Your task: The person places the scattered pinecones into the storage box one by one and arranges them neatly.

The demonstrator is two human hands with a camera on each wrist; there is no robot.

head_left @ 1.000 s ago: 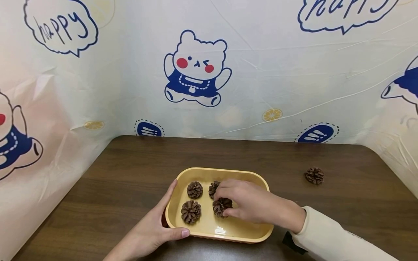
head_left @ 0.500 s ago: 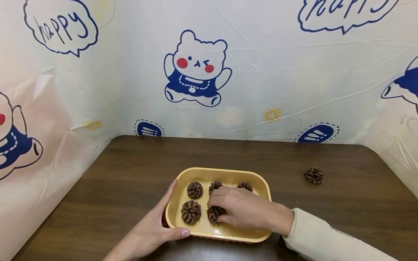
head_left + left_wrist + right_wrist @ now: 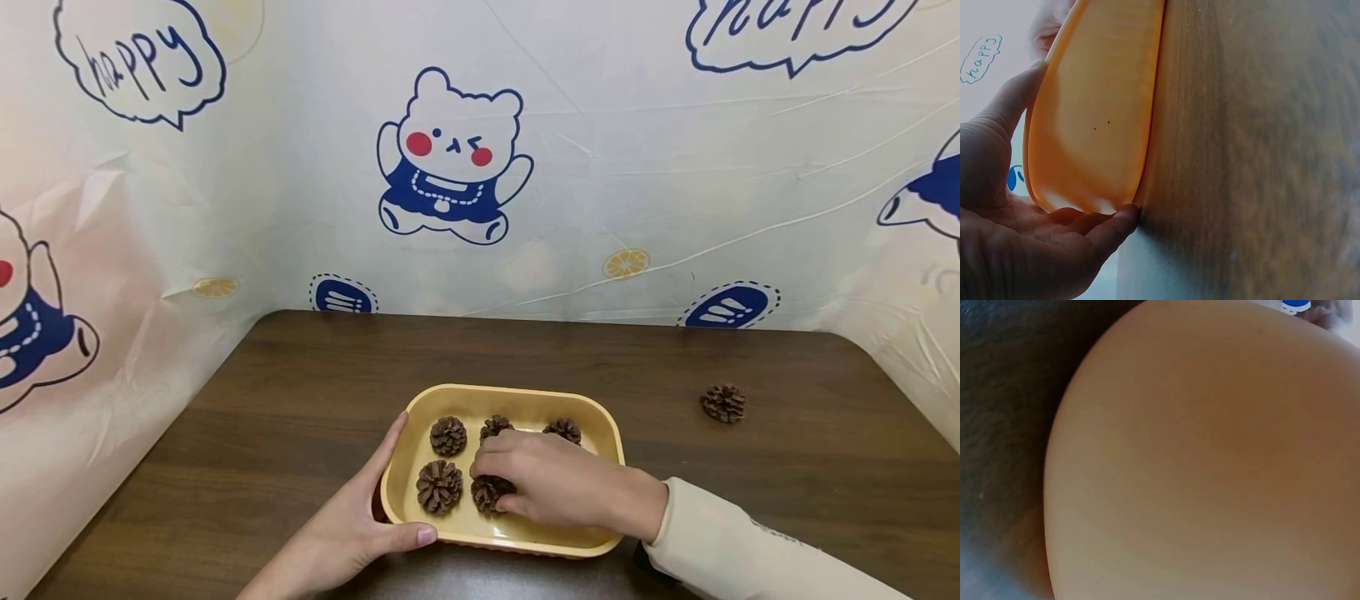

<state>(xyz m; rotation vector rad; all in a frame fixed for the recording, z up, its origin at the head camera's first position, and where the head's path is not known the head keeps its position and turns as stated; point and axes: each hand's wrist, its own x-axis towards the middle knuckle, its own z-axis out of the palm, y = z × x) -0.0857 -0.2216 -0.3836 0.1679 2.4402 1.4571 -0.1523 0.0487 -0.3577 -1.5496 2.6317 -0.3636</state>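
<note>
A yellow plastic bin [image 3: 551,533] sits on the table in the head view. My left hand [image 3: 341,529] grips its left end, thumb over the near rim; the left wrist view shows that hand [image 3: 1029,231] wrapped about the bin's end. Inside the bin, my right hand [image 3: 547,479] pinches a pine cone [image 3: 489,493] at the middle of the near row and partly covers it. Two pine cones lie on the left, a far one [image 3: 448,436] and a near one [image 3: 439,487]. Further cones show at the far middle [image 3: 495,427] and far right [image 3: 562,429].
One loose pine cone [image 3: 723,403] lies on the brown wooden table [image 3: 300,392], right of the bin. A printed sheet [image 3: 600,167] stands behind the table and along its sides. The bin's wall [image 3: 1210,456] fills most of the right wrist view.
My right hand has moved left and slightly toward the near side with the pine cone, uncovering the far-right cone. It shifts only slightly in the last half second. The left hand stays put.
</note>
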